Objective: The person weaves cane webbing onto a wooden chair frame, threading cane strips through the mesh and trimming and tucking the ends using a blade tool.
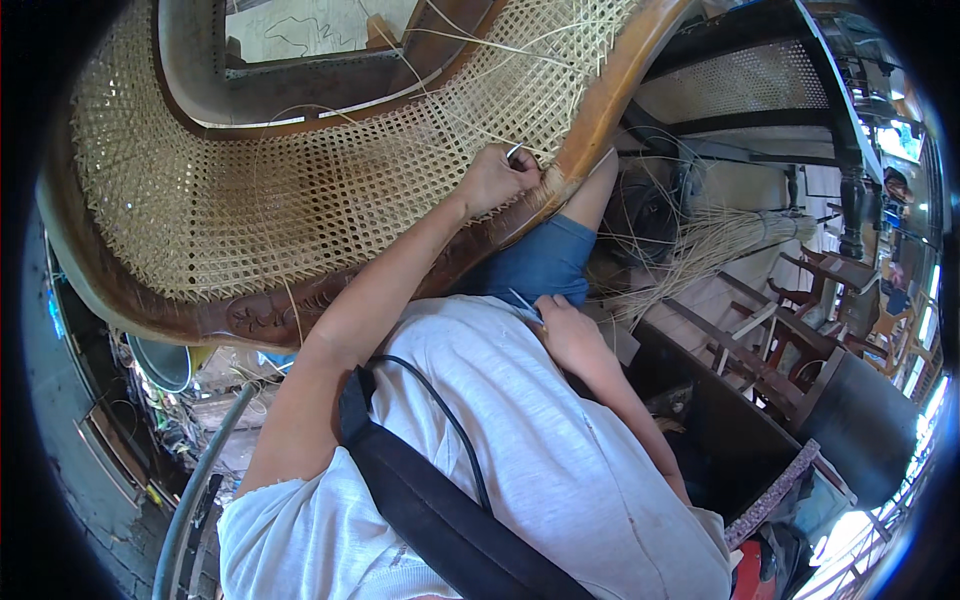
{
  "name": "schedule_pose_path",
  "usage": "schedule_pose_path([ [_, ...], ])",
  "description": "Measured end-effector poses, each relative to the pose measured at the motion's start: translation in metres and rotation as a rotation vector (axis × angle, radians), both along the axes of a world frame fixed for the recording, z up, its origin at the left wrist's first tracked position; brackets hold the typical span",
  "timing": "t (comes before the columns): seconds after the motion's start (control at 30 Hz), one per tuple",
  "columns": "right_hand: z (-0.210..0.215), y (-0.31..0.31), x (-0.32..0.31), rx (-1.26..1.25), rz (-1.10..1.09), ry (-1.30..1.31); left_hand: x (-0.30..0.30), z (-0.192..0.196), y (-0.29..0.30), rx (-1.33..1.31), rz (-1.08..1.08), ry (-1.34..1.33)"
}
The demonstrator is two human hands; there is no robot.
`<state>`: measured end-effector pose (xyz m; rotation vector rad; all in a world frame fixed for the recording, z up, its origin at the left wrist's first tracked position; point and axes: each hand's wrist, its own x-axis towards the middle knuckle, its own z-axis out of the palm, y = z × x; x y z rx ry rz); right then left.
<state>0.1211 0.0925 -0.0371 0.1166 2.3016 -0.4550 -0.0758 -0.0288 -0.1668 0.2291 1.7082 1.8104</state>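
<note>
A curved wooden furniture frame (pixel 592 112) with a woven cane panel (pixel 330 190) spreads across the upper left and middle. My left hand (pixel 497 180) rests on the panel's edge by the carved wooden rim, fingers closed in a pinch. From its fingers juts a short, slim metal point (pixel 514 150); the rest of that piece is hidden. Lower, in front of my shirt and beside my blue shorts (pixel 545 258), my right hand (pixel 574 335) is closed around a thin pointed metal tool (pixel 521 301). Its handle is mostly covered by the fingers. Loose cane strands (pixel 490 42) cross the panel's upper right.
A bundle of long cane strands (pixel 735 238) lies to the right. Beyond it stand a dark frame with a cane panel (pixel 745 80) and several wooden chair parts (pixel 740 345). A dark box-like piece (pixel 720 410) is near my right arm. A metal tube (pixel 205 470) curves at lower left.
</note>
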Motion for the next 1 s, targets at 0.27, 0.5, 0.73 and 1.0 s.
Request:
schedule_pose_path([
  [0.27,0.012,-0.001,-0.006,-0.068,0.106,0.051,0.003,-0.001,-0.003,0.190,0.059,-0.022],
  [0.5,0.002,0.007,-0.014,-0.096,0.177,0.134,0.000,0.014,-0.003,0.071,0.021,-0.091],
  [0.73,-0.007,0.006,-0.008,-0.177,0.190,0.192,-0.015,0.003,-0.007,0.036,0.012,0.002],
  [1.0,-0.027,0.035,-0.014,-0.504,-0.088,0.138,-0.027,0.017,-0.046,-0.377,-0.144,0.042],
])
